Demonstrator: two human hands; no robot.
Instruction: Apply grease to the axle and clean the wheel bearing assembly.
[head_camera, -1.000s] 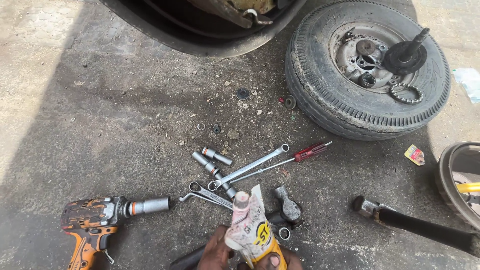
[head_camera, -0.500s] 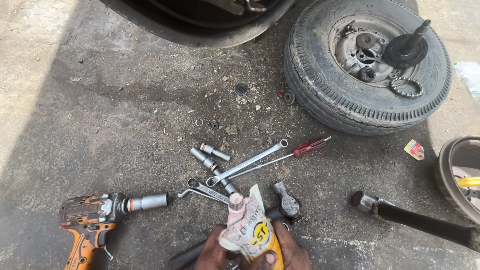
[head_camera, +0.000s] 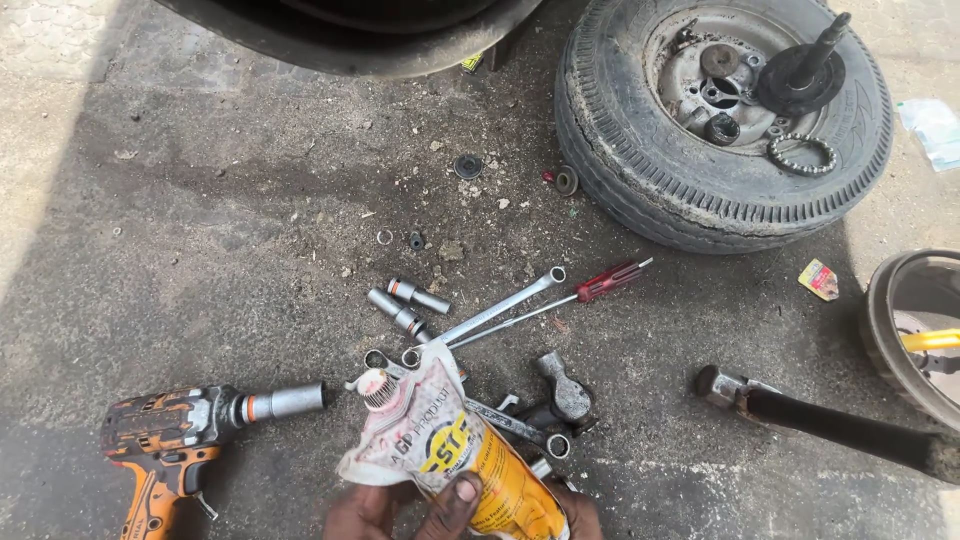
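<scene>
You hold a white-and-yellow pouch (head_camera: 450, 445); your drill (head_camera: 170, 440) is orange and black; the screwdriver (head_camera: 580, 295) handle is red.

Soft, crinkled plastic pouch (head_camera: 440, 445), glossy white and yellow with a ribbed threaded spout, smeared with grime. Bright polished metal on the wrenches (head_camera: 500, 308) and sockets (head_camera: 418, 296), translucent red plastic on the screwdriver handle (head_camera: 608, 281), scuffed orange-and-black plastic on the impact driver (head_camera: 165, 435) at near left with a dull steel socket at its nose. Matt, ribbed black rubber on the tyre (head_camera: 640, 170) at far right around a rusty, greasy metal hub; rough, gritty grey concrete floor (head_camera: 200, 230) below.
</scene>
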